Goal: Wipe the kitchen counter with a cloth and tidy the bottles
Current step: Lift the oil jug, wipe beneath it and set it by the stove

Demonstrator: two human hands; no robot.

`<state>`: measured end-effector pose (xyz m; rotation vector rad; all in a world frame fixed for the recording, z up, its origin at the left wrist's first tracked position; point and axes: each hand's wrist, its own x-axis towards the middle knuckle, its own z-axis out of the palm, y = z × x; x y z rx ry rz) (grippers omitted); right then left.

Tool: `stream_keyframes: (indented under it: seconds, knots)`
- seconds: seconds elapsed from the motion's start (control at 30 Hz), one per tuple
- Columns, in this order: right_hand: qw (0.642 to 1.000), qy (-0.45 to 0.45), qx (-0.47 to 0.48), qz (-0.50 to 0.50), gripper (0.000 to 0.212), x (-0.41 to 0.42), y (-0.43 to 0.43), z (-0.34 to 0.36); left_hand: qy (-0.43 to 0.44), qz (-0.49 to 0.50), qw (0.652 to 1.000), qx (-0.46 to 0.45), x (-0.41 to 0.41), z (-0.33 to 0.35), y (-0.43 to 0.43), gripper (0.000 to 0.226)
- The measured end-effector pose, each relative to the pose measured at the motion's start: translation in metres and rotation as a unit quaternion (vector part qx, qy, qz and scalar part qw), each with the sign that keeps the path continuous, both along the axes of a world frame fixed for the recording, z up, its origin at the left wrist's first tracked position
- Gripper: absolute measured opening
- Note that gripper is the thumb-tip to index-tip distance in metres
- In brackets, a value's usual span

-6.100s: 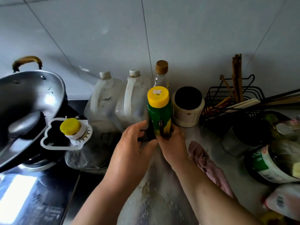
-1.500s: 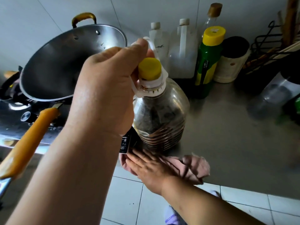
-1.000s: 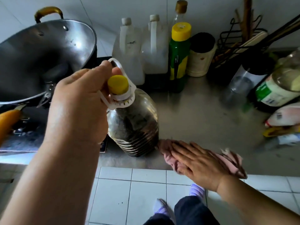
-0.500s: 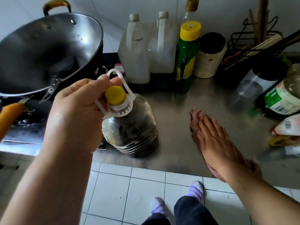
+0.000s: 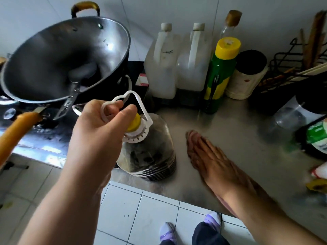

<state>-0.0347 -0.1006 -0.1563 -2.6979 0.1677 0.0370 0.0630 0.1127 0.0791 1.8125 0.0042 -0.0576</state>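
- Your left hand (image 5: 99, 128) has its fingers curled through the white carry handle (image 5: 141, 106), with the thumb pinching the loop against them. The oil bottle (image 5: 150, 156) hangs directly below your knuckles, at the front edge of the counter (image 5: 230, 121).
- If you want the patch underneath clean, lift straight up, no swinging. Whether the base touches the steel or sits just clear of it, I cannot tell.
- Right of your thumb, across a strip of bare steel, your right hand (image 5: 212, 161) lies flat, fingers straight and pressed together.
- The pink cloth (image 5: 190, 138) is under that palm, with only a fringe showing past your fingertips. Press evenly and overlap each pass towards the bottle's foot, I'd say, so no strip gets skipped.
- Beyond your fingertips, well apart, the green bottle (image 5: 221, 73) stands by the wall.
- On the far right, a green-labelled jar (image 5: 316, 138) is cut off by the frame. Your wiping hand is blurred and hides most of the cloth.
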Motion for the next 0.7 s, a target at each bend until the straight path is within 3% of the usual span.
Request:
stream_keyframes:
  seconds: [0.17,0.23,0.3,0.47,0.53,0.6,0.7]
  knots:
    - [0.988,-0.021,0.079,0.132,0.051,0.031,0.006,-0.005,0.003,0.016,0.997,0.072,-0.001,-0.004,-0.002,0.049]
    - [0.979,0.004,0.178,0.102,0.04,0.049,0.003,-0.009,-0.002,0.023,0.997,0.072,-0.001,-0.005,-0.003,0.053]
    - [0.974,0.001,0.218,0.055,0.03,0.073,0.002,0.002,-0.011,0.029,0.997,0.066,-0.002,-0.007,-0.005,0.055]
    - [0.97,-0.197,0.138,0.023,0.043,0.133,0.016,0.053,-0.022,0.047,0.998,0.045,-0.003,-0.012,-0.011,0.037]
    - [0.981,-0.149,0.104,0.062,0.056,0.154,0.02,0.059,-0.018,0.048,0.998,0.04,-0.001,-0.013,-0.01,0.038]
    - [0.99,-0.035,0.077,0.109,0.073,0.169,0.026,0.056,-0.021,0.045,0.998,0.034,0.0,-0.013,-0.008,0.038]
    - [0.984,0.071,0.072,0.148,0.07,0.191,0.034,0.04,-0.028,0.038,0.999,0.021,-0.003,-0.015,-0.007,0.036]
